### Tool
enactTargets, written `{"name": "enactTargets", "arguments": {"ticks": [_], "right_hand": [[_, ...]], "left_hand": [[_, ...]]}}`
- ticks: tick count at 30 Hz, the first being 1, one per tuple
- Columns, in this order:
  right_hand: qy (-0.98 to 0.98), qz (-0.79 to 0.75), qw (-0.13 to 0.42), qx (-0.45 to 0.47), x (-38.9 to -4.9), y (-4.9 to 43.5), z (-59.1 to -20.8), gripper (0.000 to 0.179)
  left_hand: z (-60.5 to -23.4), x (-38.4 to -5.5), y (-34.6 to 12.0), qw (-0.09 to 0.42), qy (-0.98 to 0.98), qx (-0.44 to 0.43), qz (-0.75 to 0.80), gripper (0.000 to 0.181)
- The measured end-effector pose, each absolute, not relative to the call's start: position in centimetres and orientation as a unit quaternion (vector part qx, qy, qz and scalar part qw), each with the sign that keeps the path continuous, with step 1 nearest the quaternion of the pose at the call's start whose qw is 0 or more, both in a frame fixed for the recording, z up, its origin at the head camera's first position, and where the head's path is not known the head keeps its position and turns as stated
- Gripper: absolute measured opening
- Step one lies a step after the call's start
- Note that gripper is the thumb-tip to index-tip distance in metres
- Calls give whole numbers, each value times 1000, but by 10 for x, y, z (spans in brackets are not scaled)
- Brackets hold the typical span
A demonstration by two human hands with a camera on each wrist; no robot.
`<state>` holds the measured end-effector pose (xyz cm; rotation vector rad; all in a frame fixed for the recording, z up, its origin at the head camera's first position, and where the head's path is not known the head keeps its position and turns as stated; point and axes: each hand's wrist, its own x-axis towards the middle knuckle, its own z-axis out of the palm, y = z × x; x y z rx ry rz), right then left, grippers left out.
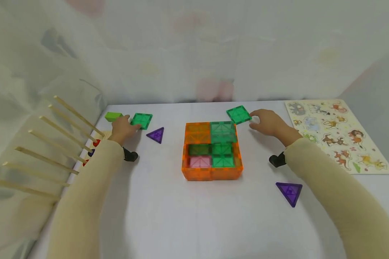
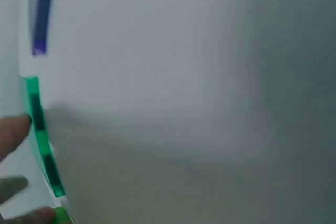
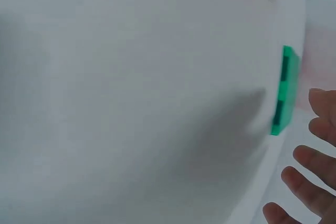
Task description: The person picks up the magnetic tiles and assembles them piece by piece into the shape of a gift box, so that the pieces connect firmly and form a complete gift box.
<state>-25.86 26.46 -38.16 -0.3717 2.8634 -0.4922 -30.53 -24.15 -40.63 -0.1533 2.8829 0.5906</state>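
Note:
At the far left my left hand [image 1: 121, 128] reaches over the table, thumb tip right at the near edge of a green square magnetic tile [image 1: 141, 121]. The other fingers spread toward a lime green block [image 1: 113, 116]; in the left wrist view a fingertip overlaps that block [image 2: 62, 215]. My right hand [image 1: 266, 123] hovers beside a second green square tile [image 1: 238, 114], its fingers relaxed and slightly apart. Between the hands stands a box of orange and green magnetic tiles [image 1: 198, 174], with green and pink squares inside. A purple triangle tile [image 1: 156, 135] lies near the left hand.
Another purple triangle tile [image 1: 290, 193] lies below the right forearm. An animal puzzle board [image 1: 337, 135] lies flat at the right. Along the left edge, a wooden rack with several upright sticks [image 1: 65, 138] is partly hidden by the left sleeve. A draped sheet [image 1: 194, 54] hangs behind the table.

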Motion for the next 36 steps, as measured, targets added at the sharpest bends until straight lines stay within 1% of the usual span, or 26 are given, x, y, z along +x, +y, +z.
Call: {"name": "enactTargets", "arguments": {"ticks": [4,6,8,10,13,16,20,22,23,25,27,30,32,34,36], "right_hand": [[971,-162,108,-136,-258,264,-392,58],[971,-160,108,-140,-259,263,-397,63],[971,-152,120,-137,-261,259,-402,67],[971,-143,137,-135,-261,254,-405,66],[972,-122,149,-132,-261,247,-408,63],[975,-110,146,-126,-261,245,-410,62],[976,-103,145,-124,-261,246,-412,62],[976,-101,145,-126,-261,246,-412,62],[976,-100,145,-127,-261,246,-412,62],[976,-98,143,-128,-261,245,-413,61],[977,-98,141,-130,-260,245,-413,61],[977,-96,138,-133,-260,245,-414,60],[977,-97,137,-134,-260,246,-414,60],[977,-97,138,-134,-260,246,-415,60],[976,-102,138,-131,-261,246,-417,60]], "left_hand": [[-405,-314,-245,118,971,-37,203,81],[-406,-318,-242,129,970,-45,202,84],[-408,-320,-236,131,972,-57,188,84],[-410,-320,-231,128,974,-69,176,84],[-411,-321,-227,115,975,-80,172,82],[-410,-322,-226,97,975,-85,181,87],[-404,-316,-226,52,976,-69,199,89],[-397,-307,-222,16,976,-31,214,85],[-391,-301,-217,-2,975,4,221,83],[-376,-285,-204,-28,967,93,236,78],[-360,-262,-187,-35,948,198,246,70],[-341,-223,-158,-20,901,350,255,59],[-334,-201,-141,-1,872,422,249,55],[-331,-184,-126,18,853,462,243,55],[-331,-175,-114,37,848,475,233,55]]}}
